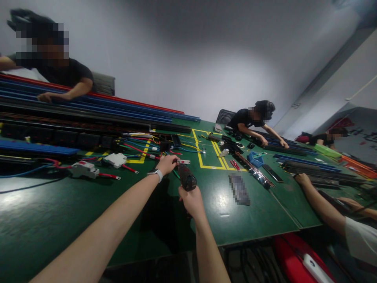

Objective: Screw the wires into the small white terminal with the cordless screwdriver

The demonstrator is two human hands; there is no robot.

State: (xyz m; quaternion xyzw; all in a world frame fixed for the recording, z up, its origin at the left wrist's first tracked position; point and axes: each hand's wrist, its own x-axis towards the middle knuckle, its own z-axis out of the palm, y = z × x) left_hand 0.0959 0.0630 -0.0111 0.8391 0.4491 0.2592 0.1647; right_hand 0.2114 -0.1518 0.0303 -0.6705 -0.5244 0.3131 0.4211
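Note:
My right hand [193,201] is closed around the grip of a dark power screwdriver [187,179], which points away from me. Just beyond the tool, my left hand [168,164], with a watch on its wrist, has its fingers closed on a white circuit breaker [184,161] with a red mark. The screwdriver covers part of the breaker, and its tip is hidden. A red cable [143,151] runs up to the left hand. To the left lie a white breaker with red leads [84,169] and another white breaker [115,160].
Long blue and black profiles [38,147] lie along the green table [203,220]. Right of my hands are a phone-like slab [240,189], a copper-striped rail [253,169] and a blue bin [255,158]. Co-workers sit across the table, and another person's arm [321,200] reaches in from the right.

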